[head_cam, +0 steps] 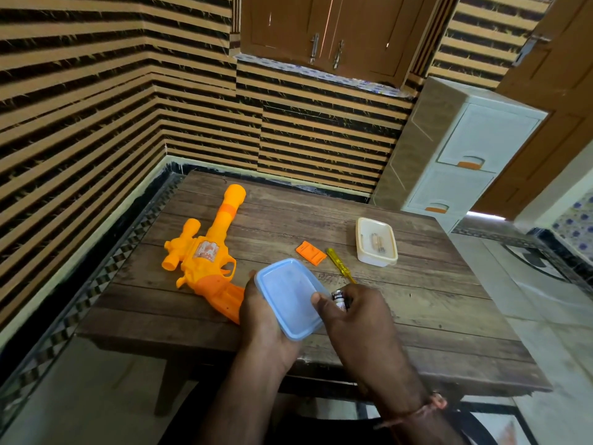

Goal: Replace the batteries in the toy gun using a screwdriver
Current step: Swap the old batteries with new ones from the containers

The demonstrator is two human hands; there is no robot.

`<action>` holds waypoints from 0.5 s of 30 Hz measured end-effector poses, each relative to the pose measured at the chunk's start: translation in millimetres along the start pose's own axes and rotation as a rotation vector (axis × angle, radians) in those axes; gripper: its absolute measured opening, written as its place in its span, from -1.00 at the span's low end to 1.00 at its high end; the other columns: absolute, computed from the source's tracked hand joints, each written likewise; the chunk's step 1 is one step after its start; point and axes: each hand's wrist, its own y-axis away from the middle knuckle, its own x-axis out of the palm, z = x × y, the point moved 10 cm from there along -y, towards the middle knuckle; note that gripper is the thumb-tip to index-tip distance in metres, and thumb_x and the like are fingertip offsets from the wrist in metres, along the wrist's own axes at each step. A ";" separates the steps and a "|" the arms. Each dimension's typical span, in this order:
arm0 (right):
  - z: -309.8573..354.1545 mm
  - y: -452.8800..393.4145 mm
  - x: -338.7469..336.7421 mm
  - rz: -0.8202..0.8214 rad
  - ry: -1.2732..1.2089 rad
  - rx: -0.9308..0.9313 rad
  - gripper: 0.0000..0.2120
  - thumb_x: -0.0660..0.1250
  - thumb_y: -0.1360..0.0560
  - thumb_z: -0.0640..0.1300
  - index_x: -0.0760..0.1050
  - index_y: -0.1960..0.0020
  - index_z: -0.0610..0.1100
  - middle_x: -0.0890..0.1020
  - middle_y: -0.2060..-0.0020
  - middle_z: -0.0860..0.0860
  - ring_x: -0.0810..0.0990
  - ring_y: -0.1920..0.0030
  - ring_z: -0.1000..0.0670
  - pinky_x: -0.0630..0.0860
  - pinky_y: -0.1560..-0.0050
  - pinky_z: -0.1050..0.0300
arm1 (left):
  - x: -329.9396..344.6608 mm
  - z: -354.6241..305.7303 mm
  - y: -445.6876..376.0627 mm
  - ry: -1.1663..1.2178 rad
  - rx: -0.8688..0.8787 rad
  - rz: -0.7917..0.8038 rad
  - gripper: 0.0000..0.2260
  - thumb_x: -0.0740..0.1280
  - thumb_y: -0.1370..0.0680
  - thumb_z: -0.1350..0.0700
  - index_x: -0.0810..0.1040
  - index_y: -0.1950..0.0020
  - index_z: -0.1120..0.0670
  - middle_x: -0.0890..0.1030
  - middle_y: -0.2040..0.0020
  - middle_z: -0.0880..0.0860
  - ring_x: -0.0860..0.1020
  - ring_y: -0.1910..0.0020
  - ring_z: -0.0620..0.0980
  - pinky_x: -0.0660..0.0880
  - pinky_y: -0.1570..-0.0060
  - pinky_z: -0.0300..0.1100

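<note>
An orange toy gun lies on the left of the wooden table, barrel pointing away. Its orange battery cover lies loose mid-table, beside a yellow-handled screwdriver. My left hand holds a blue plastic lid from below, tilted above the table's front. My right hand grips batteries in curled fingers, its thumb touching the lid's right edge. A cream box with several batteries inside stands open at the right.
A white drawer unit stands behind the table's far right corner. Striped walls close in the left and back. A tiled floor lies to the right of the table.
</note>
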 end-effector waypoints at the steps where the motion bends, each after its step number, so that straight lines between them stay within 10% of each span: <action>1: 0.3 -0.2 0.2 -0.003 0.001 0.001 -0.52 0.44 -0.44 -0.02 0.22 0.47 -0.11 0.24 0.63 0.06 0.26 0.58 0.10 0.20 0.55 0.28 | -0.7 -1.1 -0.5 -0.004 0.009 -0.002 -0.71 0.13 -0.58 -0.03 0.49 0.22 0.08 0.53 0.35 0.11 0.52 0.40 0.11 0.47 0.32 -0.12; 15: 13.2 4.1 -5.2 -0.048 0.001 0.003 -0.56 0.44 -0.45 -0.02 0.26 0.44 -0.08 0.30 0.57 0.08 0.33 0.57 0.12 0.27 0.54 0.35 | -20.4 -4.7 -12.3 -0.068 0.072 -0.107 -0.60 0.11 -0.62 -0.14 0.59 0.12 0.10 0.64 0.28 0.14 0.61 0.31 0.14 0.55 0.30 -0.09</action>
